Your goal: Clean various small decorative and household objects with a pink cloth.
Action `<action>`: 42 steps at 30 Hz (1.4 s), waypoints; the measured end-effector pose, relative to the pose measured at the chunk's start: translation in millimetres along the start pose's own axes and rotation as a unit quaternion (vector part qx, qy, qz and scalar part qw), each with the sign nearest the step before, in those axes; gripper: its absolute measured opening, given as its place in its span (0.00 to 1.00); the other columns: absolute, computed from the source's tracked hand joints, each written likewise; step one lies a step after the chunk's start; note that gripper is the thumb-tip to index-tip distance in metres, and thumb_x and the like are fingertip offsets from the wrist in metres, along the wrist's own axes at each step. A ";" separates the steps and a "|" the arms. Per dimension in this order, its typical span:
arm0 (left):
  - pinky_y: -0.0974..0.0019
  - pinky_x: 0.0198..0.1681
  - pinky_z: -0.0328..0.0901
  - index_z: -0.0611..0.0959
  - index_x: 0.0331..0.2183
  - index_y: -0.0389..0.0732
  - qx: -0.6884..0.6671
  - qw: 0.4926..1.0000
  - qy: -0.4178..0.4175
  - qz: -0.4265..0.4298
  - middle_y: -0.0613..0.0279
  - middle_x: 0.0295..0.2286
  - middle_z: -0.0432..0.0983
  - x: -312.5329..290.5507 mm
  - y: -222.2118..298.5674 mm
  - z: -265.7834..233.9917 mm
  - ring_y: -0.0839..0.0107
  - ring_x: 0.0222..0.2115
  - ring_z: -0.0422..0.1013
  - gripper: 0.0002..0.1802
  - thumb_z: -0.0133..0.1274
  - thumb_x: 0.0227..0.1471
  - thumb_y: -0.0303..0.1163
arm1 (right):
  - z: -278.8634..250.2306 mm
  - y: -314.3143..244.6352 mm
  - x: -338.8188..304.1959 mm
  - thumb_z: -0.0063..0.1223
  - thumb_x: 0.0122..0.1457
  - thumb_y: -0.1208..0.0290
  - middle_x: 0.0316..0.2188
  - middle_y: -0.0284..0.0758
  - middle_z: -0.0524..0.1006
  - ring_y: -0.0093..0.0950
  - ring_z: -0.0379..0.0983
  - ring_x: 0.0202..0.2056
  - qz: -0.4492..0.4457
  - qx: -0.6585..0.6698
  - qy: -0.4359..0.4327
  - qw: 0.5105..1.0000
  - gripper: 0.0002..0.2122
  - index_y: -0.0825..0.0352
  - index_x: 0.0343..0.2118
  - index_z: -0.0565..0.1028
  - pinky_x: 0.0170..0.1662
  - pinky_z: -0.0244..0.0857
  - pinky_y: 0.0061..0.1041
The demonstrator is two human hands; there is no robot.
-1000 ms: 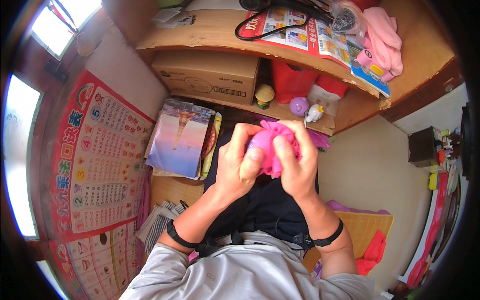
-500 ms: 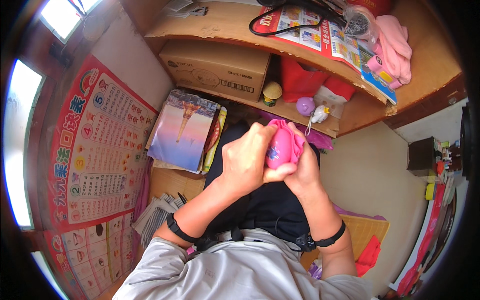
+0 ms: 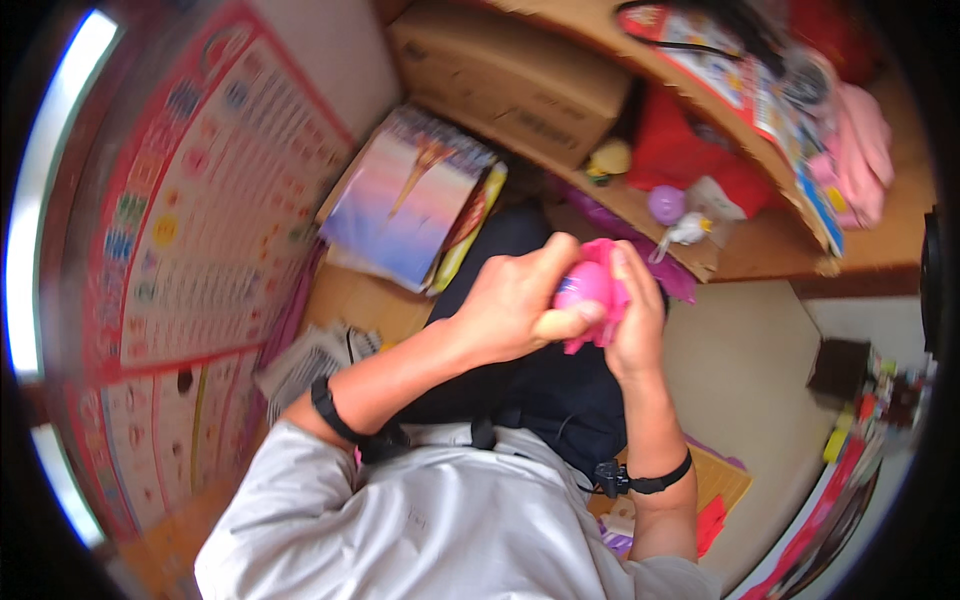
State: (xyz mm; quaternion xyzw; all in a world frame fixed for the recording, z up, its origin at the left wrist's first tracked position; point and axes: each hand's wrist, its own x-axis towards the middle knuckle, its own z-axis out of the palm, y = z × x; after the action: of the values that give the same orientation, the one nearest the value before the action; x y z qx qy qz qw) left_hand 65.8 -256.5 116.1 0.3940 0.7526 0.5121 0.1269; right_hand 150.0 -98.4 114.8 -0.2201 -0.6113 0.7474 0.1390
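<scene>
Above my dark-trousered lap I hold a glossy pink rounded object [image 3: 583,286] with a small blue print on it. A thin, ruffled pink layer [image 3: 608,262] stands out around its right side, above and below; whether the two are one piece I cannot tell. My left hand [image 3: 508,308] is closed on the left of the rounded object, thumb across its lower front. My right hand [image 3: 638,318] cups the ruffled layer from the right, fingers pointing up. The palms and the object's back are hidden, and motion blurs the picture.
A stack of books and papers [image 3: 400,205] lies ahead on the left, beside a wall chart [image 3: 225,210]. A cardboard box [image 3: 510,85], a purple round toy [image 3: 666,205] and a small white toy [image 3: 688,229] sit on the lower shelf. An upper shelf board [image 3: 590,45] overhangs.
The view has swung, so the shelves and books sit differently in it. Both hands remain on the pink object, which is turned; its ruffled layer now flares out above and below the rounded part.
</scene>
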 end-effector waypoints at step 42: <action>0.43 0.50 0.71 0.82 0.46 0.48 0.384 0.883 -0.088 -0.253 0.44 0.58 0.65 -207.6 -142.0 -81.3 0.39 0.53 0.68 0.31 0.74 0.36 0.37 | 10.1 39.8 -4.0 0.57 0.71 0.63 0.25 0.28 0.78 0.16 0.75 0.23 0.094 -0.084 -0.273 0.954 0.12 0.67 0.46 0.74 0.25 0.69 0.23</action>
State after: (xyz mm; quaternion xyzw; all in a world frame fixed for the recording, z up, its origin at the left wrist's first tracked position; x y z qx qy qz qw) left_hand 88.2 -484.6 -15.6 0.2513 0.9503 0.0964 0.1568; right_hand 150.9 -117.5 78.2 -0.0748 -0.6627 0.7349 -0.1230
